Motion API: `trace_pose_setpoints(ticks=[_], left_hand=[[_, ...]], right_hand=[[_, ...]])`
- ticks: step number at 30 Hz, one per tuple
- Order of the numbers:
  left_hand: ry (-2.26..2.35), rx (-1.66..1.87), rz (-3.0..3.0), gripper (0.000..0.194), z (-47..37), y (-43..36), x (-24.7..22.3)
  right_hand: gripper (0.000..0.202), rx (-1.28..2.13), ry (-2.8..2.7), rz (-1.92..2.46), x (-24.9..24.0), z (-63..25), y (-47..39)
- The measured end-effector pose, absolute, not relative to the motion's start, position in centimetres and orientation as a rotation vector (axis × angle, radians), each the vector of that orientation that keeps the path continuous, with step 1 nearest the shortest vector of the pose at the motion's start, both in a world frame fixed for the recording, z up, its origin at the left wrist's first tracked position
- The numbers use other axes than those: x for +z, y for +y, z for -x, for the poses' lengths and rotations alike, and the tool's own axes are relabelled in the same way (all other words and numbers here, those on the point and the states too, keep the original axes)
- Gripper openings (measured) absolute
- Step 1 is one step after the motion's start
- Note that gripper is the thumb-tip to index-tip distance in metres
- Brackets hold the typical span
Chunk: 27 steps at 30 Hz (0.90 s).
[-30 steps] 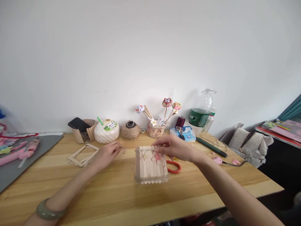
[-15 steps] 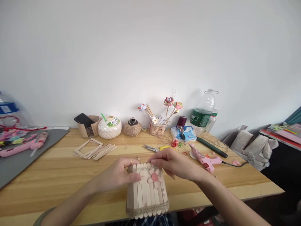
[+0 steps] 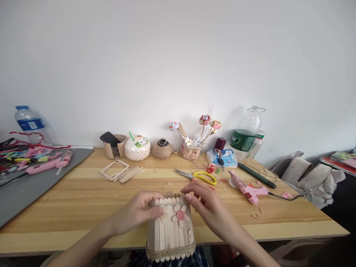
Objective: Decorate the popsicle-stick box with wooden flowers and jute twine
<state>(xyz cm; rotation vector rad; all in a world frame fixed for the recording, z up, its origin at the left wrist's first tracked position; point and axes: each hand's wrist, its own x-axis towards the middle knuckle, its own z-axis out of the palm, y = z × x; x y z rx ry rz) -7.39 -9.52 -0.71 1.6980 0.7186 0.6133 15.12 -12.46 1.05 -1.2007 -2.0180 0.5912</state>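
A pot made of craft sticks point(image 3: 167, 231) is tilted at the table's front edge, with twine bands at both ends. A stick flower point(image 3: 180, 215) with a pink centre sits on its face. My left hand point(image 3: 136, 211) grips its upper left side, thumb on the front and the other fingers behind the rim. Curled at the upper right corner, my right hand point(image 3: 208, 207) has its thumb and index finger close together by the rim. What lies between those fingertips is too small to make out.
Yellow-handled scissors point(image 3: 196, 176) lie beyond my right hand. A pink glue gun point(image 3: 249, 189) with a cord rests at right. Loose craft sticks point(image 3: 130, 173), a twine ball point(image 3: 162, 149) and a flower pot point(image 3: 191, 151) stand farther back. A grey mat point(image 3: 41, 185) covers the left.
The view has swung slightly left. My right hand has drawn back a little from the pot's top, uncovering the scissors' handles. My left hand keeps its hold.
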Motion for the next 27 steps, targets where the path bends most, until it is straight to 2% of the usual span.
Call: trace_pose_setpoints(ticks=[9,15,22,27], left_hand=[[0.697,0.608,-1.649,0.044,7.4,-9.7,-1.4],[0.735,0.634,-1.648,0.038,8.0,-9.3,-2.3],[0.728,0.691,-1.724,0.029,8.6,-9.2,-1.7],[0.885,0.772,-1.934,0.026,8.8,-8.9,-1.1]], right_hand=[[0.027,0.847,-1.87,1.138,-2.0,-15.4,-13.5],[0.034,0.86,-1.713,1.262,-3.4,-15.9,-13.4],[0.046,1.03,-1.72,1.211,-3.1,-15.6,-13.7],[0.036,0.859,-1.858,1.298,-2.6,-16.0,-11.0]])
